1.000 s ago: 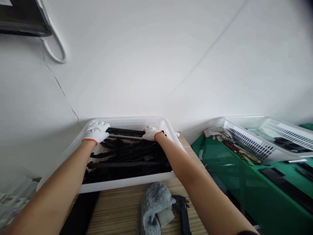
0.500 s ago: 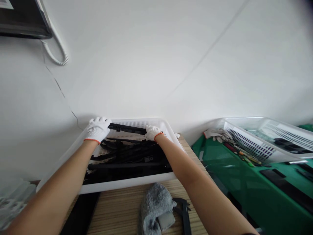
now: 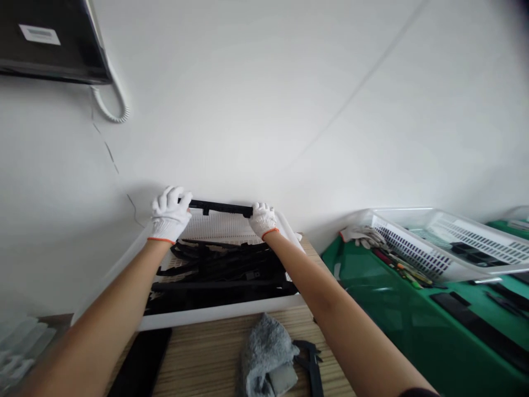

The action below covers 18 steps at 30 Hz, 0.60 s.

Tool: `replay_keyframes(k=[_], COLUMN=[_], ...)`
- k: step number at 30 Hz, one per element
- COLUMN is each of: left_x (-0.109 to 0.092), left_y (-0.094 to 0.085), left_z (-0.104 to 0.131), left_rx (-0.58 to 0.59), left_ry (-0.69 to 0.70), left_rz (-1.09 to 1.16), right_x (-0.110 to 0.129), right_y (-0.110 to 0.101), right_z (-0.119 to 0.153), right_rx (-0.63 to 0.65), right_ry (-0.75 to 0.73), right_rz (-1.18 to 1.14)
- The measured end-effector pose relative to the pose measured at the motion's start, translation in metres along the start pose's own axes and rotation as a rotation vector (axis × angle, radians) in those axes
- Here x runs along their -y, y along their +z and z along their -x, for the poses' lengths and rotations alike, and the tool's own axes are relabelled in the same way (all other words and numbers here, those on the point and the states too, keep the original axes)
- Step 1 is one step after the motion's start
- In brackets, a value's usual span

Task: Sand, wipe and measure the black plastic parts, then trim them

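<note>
A long black plastic strip [image 3: 223, 208] with small tabs is held level above the back of a white slotted basket [image 3: 185, 318]. My left hand [image 3: 170, 212], in a white knit glove with an orange cuff, is closed on the strip's left end. Gripping the right end is my right hand [image 3: 263, 219], gloved the same way. Below the strip, several more black plastic parts [image 3: 223, 264] lie heaped in the basket. The gloves cover both ends of the strip.
On the wooden table [image 3: 202, 353] in front lie a grey cloth [image 3: 266, 350], a black caliper [image 3: 312, 366] and a black panel [image 3: 142, 361]. At right, a green-covered surface [image 3: 372, 309] bears another white basket [image 3: 467, 262], gloves [image 3: 363, 236] and tools. A black wall device [image 3: 49, 55] hangs upper left.
Both hands have lifted the black strip higher, up to the basket's back rim. The camera view has shifted a little, so the wall device shows more.
</note>
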<state>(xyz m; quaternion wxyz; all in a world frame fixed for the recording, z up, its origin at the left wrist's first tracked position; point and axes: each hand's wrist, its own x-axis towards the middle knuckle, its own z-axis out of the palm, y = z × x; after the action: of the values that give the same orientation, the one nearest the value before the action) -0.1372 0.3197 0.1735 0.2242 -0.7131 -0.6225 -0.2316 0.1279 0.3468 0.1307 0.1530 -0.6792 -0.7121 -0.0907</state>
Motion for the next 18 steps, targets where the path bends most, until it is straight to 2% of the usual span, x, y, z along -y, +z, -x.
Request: replay_keyframes(k=[4, 9, 13, 16, 18], left_x=[-0.006, -0.014, -0.025, -0.033, -0.037], left_y=[-0.022, -0.064, -0.105, -0.141, -0.166], left_z=[-0.002, -0.006, 0.002, 0.016, 0.024], left_rx=[-0.107, -0.253, -0.384, -0.440, -0.484], left_ry=[-0.060, -0.128, -0.102, -0.111, -0.138], left_rz=[0.128, 0.161, 0.149, 0.228, 0.310], right_x=[-0.006, -0.022, -0.037, -0.048, -0.052], right_y=[-0.034, -0.102, -0.142, -0.159, -0.169], right_z=[0.002, 0.021, 0.059, 0.098, 0.125], right_rx=[-0.094, -0.233, -0.329, -0.400, -0.399], right_ry=[-0.032, -0.109, -0.123, -0.111, -0.096], right_rz=[0.012, 0.024, 0.009, -0.085, -0.213])
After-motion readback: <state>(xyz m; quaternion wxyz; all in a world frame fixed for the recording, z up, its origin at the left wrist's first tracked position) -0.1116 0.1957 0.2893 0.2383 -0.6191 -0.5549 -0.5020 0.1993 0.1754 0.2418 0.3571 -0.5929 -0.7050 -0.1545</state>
